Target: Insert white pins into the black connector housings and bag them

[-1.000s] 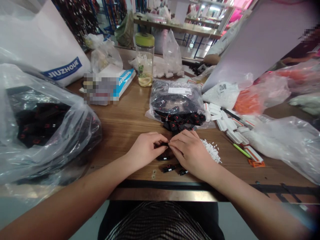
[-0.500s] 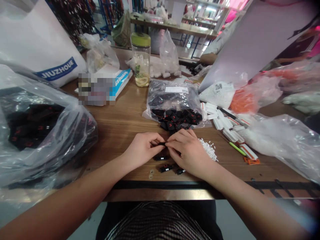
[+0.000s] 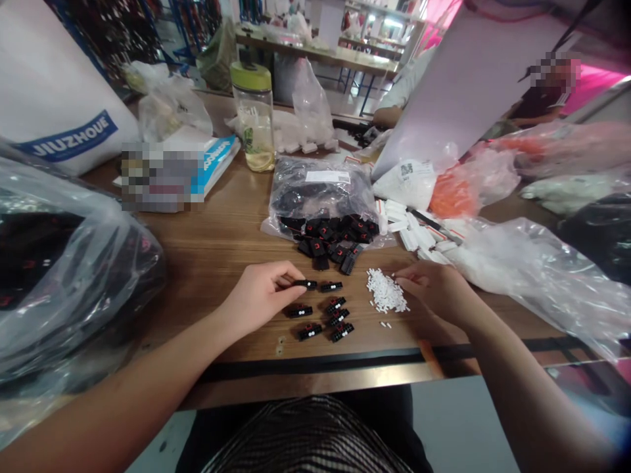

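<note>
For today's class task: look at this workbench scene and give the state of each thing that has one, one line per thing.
left hand, pinching a connector
black connector, held between fingers, clear of the table
right hand, open, fingers beside the pins
white plastic pins, loose in a heap on the table
loose black connectors, lying separately on the table
clear plastic bag, filled with black connectors
green-lidded bottle, lid on, part full

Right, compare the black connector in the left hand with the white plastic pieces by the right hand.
The black connector is dark, the white plastic pieces pale. The connector is far bigger than any one piece. The connector sits in the left hand; the pieces lie heaped on the wooden table by the right hand. Both look plastic.
</note>
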{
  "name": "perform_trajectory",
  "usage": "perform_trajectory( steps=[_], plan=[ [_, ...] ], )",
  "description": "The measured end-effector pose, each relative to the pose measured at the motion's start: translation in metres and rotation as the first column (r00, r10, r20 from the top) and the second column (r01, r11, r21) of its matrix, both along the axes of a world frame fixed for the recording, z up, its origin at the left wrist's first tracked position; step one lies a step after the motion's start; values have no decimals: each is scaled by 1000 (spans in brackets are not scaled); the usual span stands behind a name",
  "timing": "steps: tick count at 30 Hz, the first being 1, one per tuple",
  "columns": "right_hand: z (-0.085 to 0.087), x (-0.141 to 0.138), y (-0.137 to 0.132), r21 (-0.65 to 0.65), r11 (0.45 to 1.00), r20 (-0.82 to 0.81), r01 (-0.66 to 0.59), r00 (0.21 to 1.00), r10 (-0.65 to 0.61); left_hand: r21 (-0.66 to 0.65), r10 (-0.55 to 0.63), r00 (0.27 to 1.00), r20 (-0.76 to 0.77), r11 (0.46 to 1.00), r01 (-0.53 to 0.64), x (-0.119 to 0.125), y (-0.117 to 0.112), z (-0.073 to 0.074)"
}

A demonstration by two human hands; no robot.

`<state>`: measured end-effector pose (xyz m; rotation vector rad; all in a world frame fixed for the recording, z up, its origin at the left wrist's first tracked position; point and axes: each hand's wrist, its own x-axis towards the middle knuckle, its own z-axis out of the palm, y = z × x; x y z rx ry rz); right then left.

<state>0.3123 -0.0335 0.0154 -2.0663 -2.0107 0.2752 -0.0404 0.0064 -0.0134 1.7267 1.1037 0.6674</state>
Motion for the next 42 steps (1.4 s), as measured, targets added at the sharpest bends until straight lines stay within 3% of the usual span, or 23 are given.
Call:
perform_trajectory(
  steps=[7,13,18,24,31,37,42],
  plan=[
    [0,1,3,-126,986,22,108,994,-106,6,12,1000,-20,1000,-12,0,-1,6],
    [-4,14,5,-152,983,-31,102,994,-108,1,12,1000,-18,1000,-12,0,-1,7],
    [-4,6,4,-143,980,28,137,991,-134,0,17,999,-37,1000,-17,1,-2,9],
    [0,13,1,-179,979,68,96,994,-85,-20,19,1000,-25,1000,-20,2,-3,10],
    [2,8,-7,-135,966,35,221,975,-218,-9,22,999,-46,1000,-22,3,-3,14],
    [-9,-6,-22,32,984,160,176,971,-179,-9,21,999,-37,1000,-22,2,-3,11],
    [-9,-4,-20,-26,961,-31,276,960,-277,-4,14,1000,-9,1000,-14,1,-4,6]
  ],
)
